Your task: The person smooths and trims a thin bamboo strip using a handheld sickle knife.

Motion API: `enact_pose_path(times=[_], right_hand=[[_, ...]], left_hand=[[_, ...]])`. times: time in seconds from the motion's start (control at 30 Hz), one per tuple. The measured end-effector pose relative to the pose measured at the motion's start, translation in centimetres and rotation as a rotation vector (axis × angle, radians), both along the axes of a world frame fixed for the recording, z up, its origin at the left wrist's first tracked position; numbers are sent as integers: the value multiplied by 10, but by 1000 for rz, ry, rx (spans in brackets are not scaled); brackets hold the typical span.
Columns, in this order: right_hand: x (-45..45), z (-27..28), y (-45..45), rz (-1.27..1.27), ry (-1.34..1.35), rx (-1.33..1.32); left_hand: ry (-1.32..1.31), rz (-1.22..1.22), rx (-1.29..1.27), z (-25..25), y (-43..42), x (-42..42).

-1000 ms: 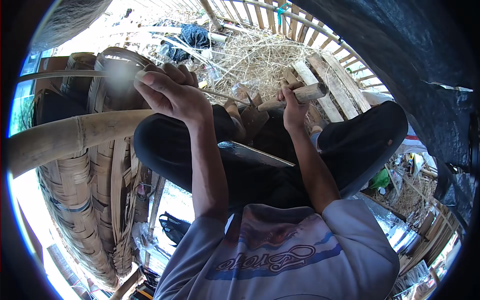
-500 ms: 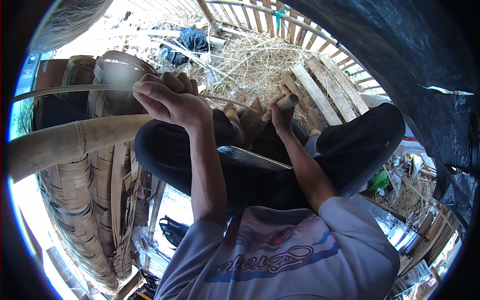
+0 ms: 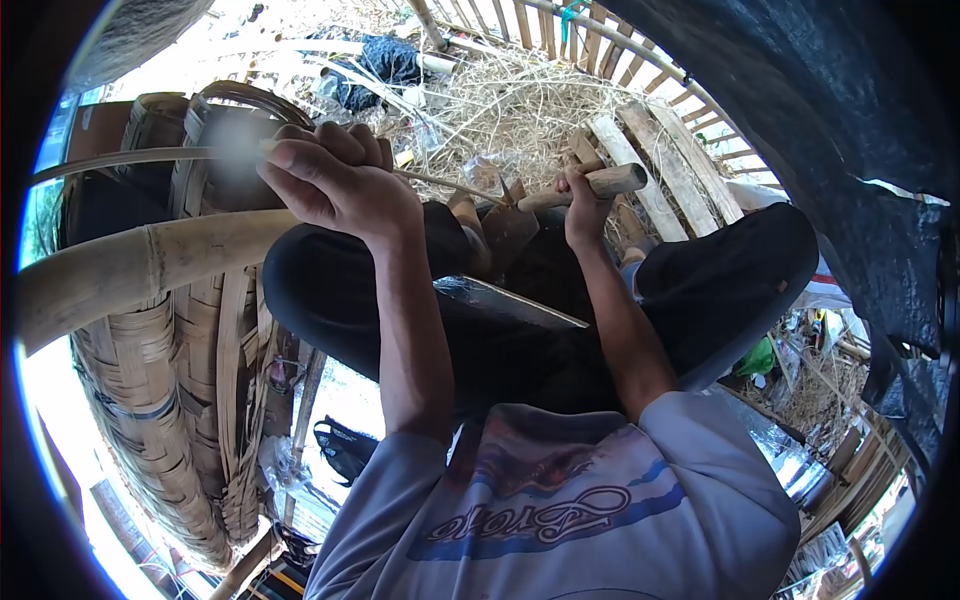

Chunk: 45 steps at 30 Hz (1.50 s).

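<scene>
A thin bamboo strip (image 3: pixel 130 157) runs from the left edge through my left hand (image 3: pixel 345 185), whose fingers are wrapped round it. Beyond the fist the strip continues toward the blade of a knife. My right hand (image 3: pixel 585 205) is closed round the knife's thick wooden handle (image 3: pixel 615 181), which points right. The small pointed blade (image 3: pixel 507 190) meets the strip's end near a brown flat piece (image 3: pixel 508 232) between my feet. Across my lap lies a long flat piece with a shiny edge (image 3: pixel 510 302).
A thick bamboo pole (image 3: pixel 160 257) reaches my left knee, above rolled woven bamboo (image 3: pixel 145 400). Wooden planks (image 3: pixel 640 175) and straw shavings (image 3: pixel 520 110) lie ahead, before a slatted fence (image 3: pixel 600 40). Dark plastic sheeting (image 3: pixel 850 130) hangs on the right.
Half a second ago the knife handle was tilted and nearer my body's midline; it now points right again, with the blade showing at the strip. My left hand has barely moved.
</scene>
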State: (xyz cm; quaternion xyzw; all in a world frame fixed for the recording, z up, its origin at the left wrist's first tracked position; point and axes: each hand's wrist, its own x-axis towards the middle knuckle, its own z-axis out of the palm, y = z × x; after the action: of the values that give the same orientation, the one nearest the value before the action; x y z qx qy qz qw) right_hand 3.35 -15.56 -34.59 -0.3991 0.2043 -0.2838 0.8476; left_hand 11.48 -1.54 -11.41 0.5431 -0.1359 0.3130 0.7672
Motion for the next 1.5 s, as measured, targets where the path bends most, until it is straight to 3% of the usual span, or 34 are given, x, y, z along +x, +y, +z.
enact_pose_path(times=[0.1,0.13,0.2,0.33,0.4,0.47,0.5,0.63,0.8,1.0,1.03,1.13,1.17,1.33,1.4,1.5], right_hand=[[-3,-23,11,83,242,-420],[0,-26,7,74,229,-423],[-2,-25,5,87,262,-185],[-1,-9,3,19,130,-87],[-10,-34,7,50,89,-138],[-6,-57,5,163,312,-438],[-6,-40,4,121,307,-243],[-5,-21,-8,46,68,-49],[-13,-32,5,242,313,-384],[-11,-34,-12,16,113,-33],[-16,-36,-6,22,123,-30],[-25,-42,10,145,353,-358],[-26,-68,12,80,211,-368],[-18,-28,-4,141,272,-148],[-17,-14,-6,145,102,-41],[-19,-10,0,185,93,-201]], left_hand=[[45,-6,-25,3,-3,-6],[60,-11,-32,4,-4,-4],[27,1,-5,2,0,1],[53,32,-15,4,-3,-1],[72,11,-30,2,-4,-5],[56,-13,-48,6,-8,0],[55,-2,-26,6,-8,0],[43,32,20,1,-1,2],[47,66,13,4,-5,3],[10,131,50,-1,5,3],[20,136,53,-2,7,2],[15,174,83,-1,8,3],[32,168,48,0,7,3],[42,201,43,0,5,6],[35,191,44,-2,8,5],[21,184,20,-3,11,7]])
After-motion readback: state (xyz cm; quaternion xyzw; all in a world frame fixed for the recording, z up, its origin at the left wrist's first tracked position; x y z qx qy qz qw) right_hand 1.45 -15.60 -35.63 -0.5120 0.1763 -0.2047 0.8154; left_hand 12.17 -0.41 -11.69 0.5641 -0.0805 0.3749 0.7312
